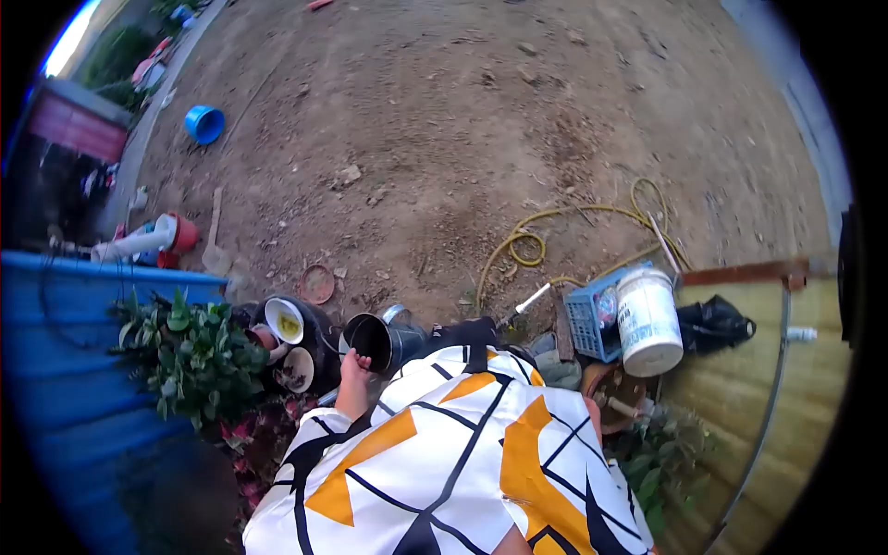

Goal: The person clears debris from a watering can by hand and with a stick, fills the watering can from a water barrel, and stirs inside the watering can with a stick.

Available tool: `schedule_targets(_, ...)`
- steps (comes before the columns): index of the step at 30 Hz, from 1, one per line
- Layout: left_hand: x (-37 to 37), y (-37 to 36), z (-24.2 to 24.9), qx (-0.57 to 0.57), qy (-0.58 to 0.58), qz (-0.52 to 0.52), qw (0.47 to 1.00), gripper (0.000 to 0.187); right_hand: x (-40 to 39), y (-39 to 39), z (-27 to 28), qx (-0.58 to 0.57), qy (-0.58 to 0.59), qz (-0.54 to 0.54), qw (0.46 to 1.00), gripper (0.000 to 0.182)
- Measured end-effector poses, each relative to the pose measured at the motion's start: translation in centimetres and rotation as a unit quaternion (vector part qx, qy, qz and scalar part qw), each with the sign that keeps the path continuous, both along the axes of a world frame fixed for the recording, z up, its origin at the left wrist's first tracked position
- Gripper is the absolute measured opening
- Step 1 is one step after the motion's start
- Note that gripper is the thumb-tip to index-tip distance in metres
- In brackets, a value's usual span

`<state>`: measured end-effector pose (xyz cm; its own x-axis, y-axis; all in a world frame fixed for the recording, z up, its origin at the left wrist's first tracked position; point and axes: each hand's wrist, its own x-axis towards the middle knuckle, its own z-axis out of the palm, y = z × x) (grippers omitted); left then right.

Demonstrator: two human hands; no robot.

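Hand [354, 368] (left, fingers curled) at rim of metal bucket [403, 342].

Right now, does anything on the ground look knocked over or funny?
Yes. The round blue plastic bucket at the upper left looks tipped over: it seems to lie on its side on the bare brown dirt, mouth facing sideways. The long yellow hose looks messy too, sprawling in loose loops.

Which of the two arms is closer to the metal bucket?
Left. The left hand is at the metal bucket rim; the right arm is beyond the patterned shirt, its hand hidden.
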<state>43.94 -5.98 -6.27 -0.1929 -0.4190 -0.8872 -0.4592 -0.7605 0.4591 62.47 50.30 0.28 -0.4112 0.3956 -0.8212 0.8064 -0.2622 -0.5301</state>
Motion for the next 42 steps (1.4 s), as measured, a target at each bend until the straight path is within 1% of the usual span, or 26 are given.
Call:
schedule_targets(1,0.0,-0.1,-0.8,-0.012,-0.017,0.026,0.999,0.015,-2.2,0.5,0.0,-0.001,0.003,0.035,0.999,0.034)
schedule_targets(2,-0.3,0.4,-0.1,-0.021,-0.032,0.036,0.999,0.015,-4.3,0.9,-0.1,-0.005,-0.006,0.067,0.998,0.034)
schedule_targets(3,-0.2,0.4,-0.5,-0.022,-0.024,0.055,0.998,0.016,-6.6,1.3,-0.1,-0.007,-0.014,0.097,0.995,0.034)
schedule_targets(4,-0.2,0.4,-0.8,-0.028,-0.009,0.06,0.998,0.015,-8.9,1.7,-0.1,-0.008,-0.019,0.124,0.992,0.034)
schedule_targets(5,-0.7,0.7,-0.5,-0.041,-0.033,0.066,0.996,0.013,-11.5,1.9,-0.2,-0.008,-0.027,0.148,0.989,0.034)
schedule_targets(8,-1.2,0.6,-1.9,-0.04,-0.024,0.083,0.995,0.015,-18.5,1.8,-0.6,-0.002,-0.038,0.207,0.978,0.034)
schedule_targets(10,-1.9,0.7,-0.8,-0.053,-0.032,0.09,0.994,0.017,-23.7,0.7,-1.0,0.001,-0.037,0.252,0.967,0.034)
schedule_targets(13,-1.8,0.8,-0.5,-0.072,0.013,0.134,0.988,0.017,-31.1,-1.6,-1.3,0.005,-0.036,0.32,0.947,0.034)
schedule_targets(15,-1.4,0.8,-0.8,-0.089,0.04,0.136,0.986,0.018,-35.8,-3.7,-1.6,0.004,-0.032,0.368,0.929,0.034)
schedule_targets(16,-1.4,0.9,-0.5,-0.102,0.044,0.139,0.984,0.021,-38.1,-4.9,-1.8,0.004,-0.03,0.392,0.92,0.034)
schedule_targets(22,-2.0,2.6,2.2,-0.141,0.074,0.265,0.951,0.021,-50.0,-12.3,-3.6,-0.015,-0.032,0.524,0.851,0.034)
schedule_targets(25,-3.0,4.2,2.9,-0.154,0.073,0.317,0.933,0.022,-55.2,-13.5,-4.7,-0.023,-0.044,0.572,0.819,0.034)
schedule_targets(27,-4.0,5.4,2.7,-0.152,0.031,0.347,0.925,0.023,-59.2,-12.7,-5.4,-0.03,-0.052,0.597,0.8,0.035)
schedule_targets(31,-6.7,9.3,1.9,-0.206,0.018,0.443,0.872,0.021,-69.7,-8.7,-6.9,-0.044,-0.052,0.608,0.791,0.035)
schedule_targets(33,-7.2,12.2,0.9,-0.182,-0.009,0.482,0.857,0.019,-75.3,-5.1,-7.5,-0.046,-0.046,0.592,0.803,0.035)
schedule_targets(35,-7.2,14.5,-0.1,-0.196,-0.02,0.536,0.821,0.015,-80.3,-0.7,-7.5,-0.044,-0.033,0.561,0.826,0.035)
schedule_targets(36,-6.9,15.0,-0.2,-0.186,-0.026,0.56,0.807,0.015,-81.5,0.2,-6.9,-0.047,-0.041,0.55,0.833,0.035)
schedule_targets(38,-8.1,17.6,2.0,-0.138,-0.066,0.605,0.781,0.015,-85.8,2.5,-3.0,0.02,-0.028,0.48,0.877,0.039)
schedule_targets(39,-8.4,18.8,2.0,-0.147,-0.049,0.636,0.756,0.015,-87.7,4.2,-2.7,0.048,-0.061,0.474,0.877,0.04)
schedule_targets(40,-9.3,19.6,3.2,-0.129,-0.053,0.651,0.746,0.015,-89.3,5.6,-3.2,0.101,-0.099,0.469,0.872,0.039)
schedule_targets(41,-10.3,20.7,4.3,-0.113,-0.056,0.667,0.734,0.015,-90.8,7.5,-4.1,0.155,-0.134,0.462,0.863,0.039)
schedule_targets(42,-10.7,22.1,4.2,-0.108,-0.063,0.673,0.729,0.015,-93.7,12.4,-9.6,0.169,-0.154,0.413,0.881,0.03)
